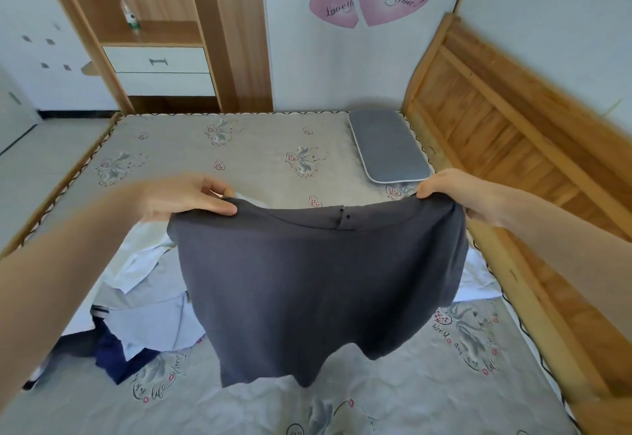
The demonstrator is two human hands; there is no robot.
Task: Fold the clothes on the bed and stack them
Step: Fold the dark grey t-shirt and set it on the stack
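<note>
Over the bed (239, 147) with its heart-print sheet, the left hand (184, 196) and right hand (455, 193) hold up dark grey shorts (318, 280), fingers (219, 208) pinching the waistband, near a clothes pile (143, 304).

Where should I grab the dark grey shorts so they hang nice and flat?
Pinch the dark grey shorts at the two ends of the waistband, from above, as the left hand and right hand do here. The waistband is the straight top edge, so the legs hang down evenly over the bed, probably ready to fold.
</note>
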